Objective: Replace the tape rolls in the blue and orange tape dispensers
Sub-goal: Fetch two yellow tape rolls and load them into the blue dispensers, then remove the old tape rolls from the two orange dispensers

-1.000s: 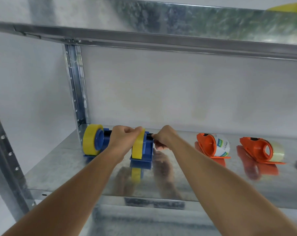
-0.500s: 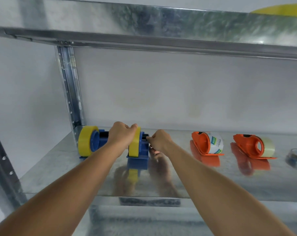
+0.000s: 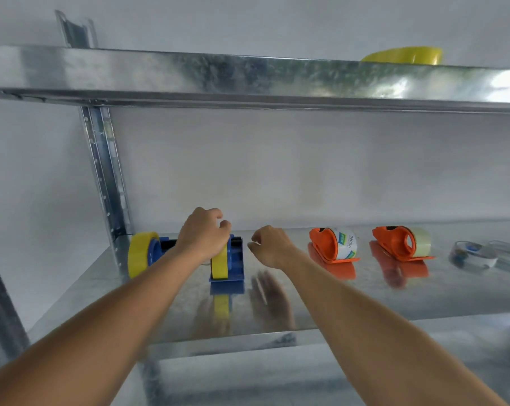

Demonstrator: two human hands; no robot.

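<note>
Galvanised steel shelf (image 3: 365,303), front lip running across at 6 o'clock, upright post (image 3: 106,177) at its 9 o'clock corner; upper shelf (image 3: 248,80) overhead carries one yellow roll (image 3: 406,55) lying flat at 1 o'clock.

Items, 9 to 3 o'clock: blue dispenser (image 3: 155,252) with yellow roll, hard by the post; second blue dispenser (image 3: 233,265) with yellow tape roll (image 3: 220,266) upright on it; orange dispenser (image 3: 325,249) with labelled roll; orange dispenser (image 3: 394,243) with clear roll; loose clear rolls (image 3: 482,254), blurred. Bare shelf lies open in front of every item, with a clear gap between blue and orange groups.

Left hand (image 3: 202,234): grip closed over the top of the second dispenser's roll, fingers curled round it. Right hand (image 3: 270,244): just beside that dispenser at 3 o'clock, apart from it, fingers loosely curled with thumb and forefinger near together, holding nothing visible.
</note>
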